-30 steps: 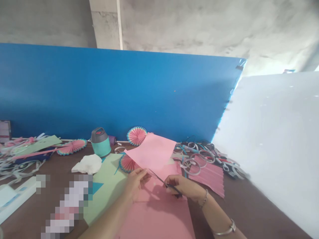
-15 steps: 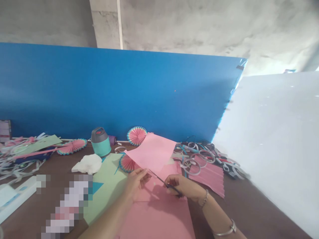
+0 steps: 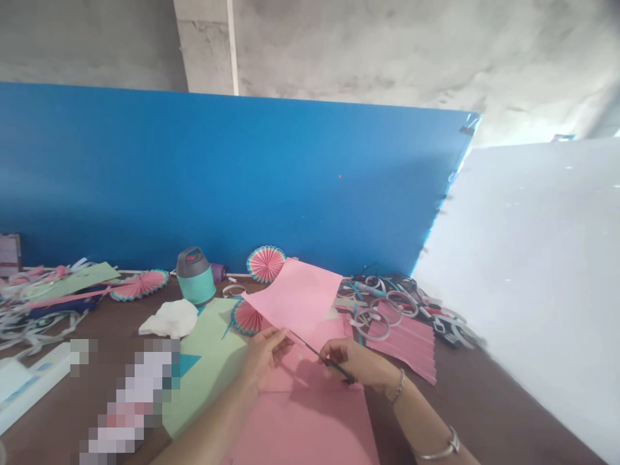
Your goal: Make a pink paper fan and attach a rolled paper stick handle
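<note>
A blue board [image 3: 217, 181] is stood behind the brown surface [image 3: 484, 400]. At the middle, a pink sheet [image 3: 295, 300] is pinched by the closed left hand [image 3: 264, 358], and scissors [image 3: 320, 355] are gripped by the right hand [image 3: 358, 365]. Pleated pink paper [image 3: 409, 345], a teal bottle [image 3: 195, 276] and paper fans [image 3: 265, 263] are seen around.

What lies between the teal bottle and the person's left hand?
In the head view, a light green paper sheet and a crumpled white wad lie between teal bottle and left hand.

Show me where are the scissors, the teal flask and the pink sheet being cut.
scissors [image 3: 317, 354]: head view, on the dark blades.
teal flask [image 3: 196, 281]: head view, on the teal body.
pink sheet [image 3: 298, 298]: head view, on the lifted upper part.
</note>
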`<state>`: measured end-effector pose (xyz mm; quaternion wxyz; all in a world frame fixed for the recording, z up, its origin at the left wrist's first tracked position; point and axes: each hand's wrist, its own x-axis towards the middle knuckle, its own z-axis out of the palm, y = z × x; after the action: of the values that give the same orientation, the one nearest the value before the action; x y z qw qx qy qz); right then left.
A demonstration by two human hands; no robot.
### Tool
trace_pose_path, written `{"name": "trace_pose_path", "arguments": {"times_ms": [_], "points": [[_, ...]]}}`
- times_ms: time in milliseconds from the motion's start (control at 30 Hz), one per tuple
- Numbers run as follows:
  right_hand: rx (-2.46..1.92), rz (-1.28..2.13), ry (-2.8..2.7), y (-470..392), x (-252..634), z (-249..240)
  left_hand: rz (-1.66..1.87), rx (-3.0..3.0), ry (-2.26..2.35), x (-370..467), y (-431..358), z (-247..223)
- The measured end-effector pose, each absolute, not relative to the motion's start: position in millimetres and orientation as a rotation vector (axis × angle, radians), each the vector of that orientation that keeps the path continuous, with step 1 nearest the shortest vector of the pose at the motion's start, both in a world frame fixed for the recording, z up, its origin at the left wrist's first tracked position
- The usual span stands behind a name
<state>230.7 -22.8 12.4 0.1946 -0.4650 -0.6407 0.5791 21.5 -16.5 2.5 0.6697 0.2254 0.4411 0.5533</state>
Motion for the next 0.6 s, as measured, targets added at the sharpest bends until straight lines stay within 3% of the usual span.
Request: {"name": "trace_pose_path", "arguments": {"times_ms": [600], "points": [[-1.378, 1.584, -1.789, -26.2, 225.4, 17.9, 1.217, 0.532, 0.992, 20.4, -16.0, -1.3]]}}
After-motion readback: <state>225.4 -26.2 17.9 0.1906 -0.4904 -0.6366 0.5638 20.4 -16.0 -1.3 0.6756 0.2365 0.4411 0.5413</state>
